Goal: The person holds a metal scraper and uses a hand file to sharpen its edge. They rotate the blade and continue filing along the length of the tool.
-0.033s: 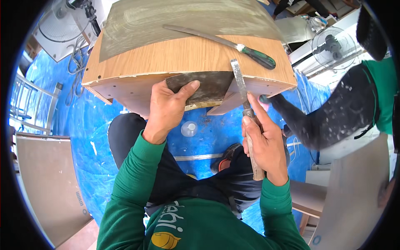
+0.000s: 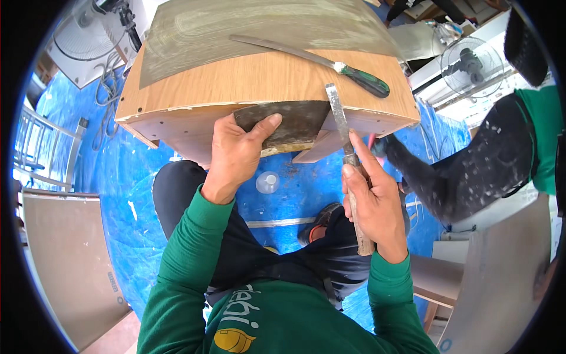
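My left hand (image 2: 239, 147) grips a dark, thin rectangular sheet (image 2: 298, 121) at its left end, thumb on its face. The sheet lies against the front edge of a wood-grain cabinet (image 2: 194, 85), and a pale ragged strip shows along its lower edge. In my right hand (image 2: 374, 197) is a chisel (image 2: 338, 109), held by its worn wooden handle with the index finger stretched along it. Its blade points away from me and overlaps the sheet's right end in view; whether they touch I cannot tell. On the cabinet top rests a file (image 2: 295, 54) with a black and green handle.
A greyish smeared sheet (image 2: 265, 23) covers the cabinet's far part. Blue sheeting (image 2: 135, 236) covers the floor, with a small clear plastic container (image 2: 267, 182) between my feet. Panels stand left (image 2: 71, 253) and right (image 2: 501, 265). Another person's leg (image 2: 471, 165) is close by at right.
The other person at the right has shifted slightly, the leg moving a little rightward and down. My hands, the chisel and the dark sheet stay practically where they were.
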Demonstrator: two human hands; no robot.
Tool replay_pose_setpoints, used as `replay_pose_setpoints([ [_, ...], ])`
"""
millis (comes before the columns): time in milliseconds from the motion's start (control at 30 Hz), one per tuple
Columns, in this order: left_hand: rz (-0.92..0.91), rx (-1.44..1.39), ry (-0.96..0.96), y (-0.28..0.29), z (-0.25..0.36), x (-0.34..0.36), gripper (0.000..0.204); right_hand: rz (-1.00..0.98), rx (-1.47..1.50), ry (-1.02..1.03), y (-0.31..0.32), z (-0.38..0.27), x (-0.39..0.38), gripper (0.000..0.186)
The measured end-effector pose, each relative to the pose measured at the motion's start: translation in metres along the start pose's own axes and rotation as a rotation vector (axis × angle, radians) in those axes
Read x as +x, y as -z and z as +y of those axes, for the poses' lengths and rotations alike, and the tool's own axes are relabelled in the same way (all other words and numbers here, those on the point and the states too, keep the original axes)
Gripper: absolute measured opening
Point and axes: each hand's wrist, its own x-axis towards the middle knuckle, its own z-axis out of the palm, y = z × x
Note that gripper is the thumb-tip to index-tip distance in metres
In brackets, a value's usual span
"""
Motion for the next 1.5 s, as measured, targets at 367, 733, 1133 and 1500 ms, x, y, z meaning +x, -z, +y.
replay_pose_setpoints([
  [367,0.0,-0.091,0.059,-0.001,0.0,0.001,0.022,0.023,0.002,0.161,-0.004,0.012,0.027,0.058],
  [733,0.011,-0.098,0.057,-0.001,0.0,-0.001,0.023,-0.108,0.218,-0.016,0.007,0.011,0.006,0.061],
  [1133,-0.003,-0.091,0.069,0.001,-0.002,0.001,0.028,-0.094,0.206,-0.024,0.006,0.015,0.007,0.061],
  [1500,-0.001,-0.076,0.039,0.001,-0.003,0.001,0.022,-0.098,0.175,0.0,0.005,0.015,0.006,0.061],
])
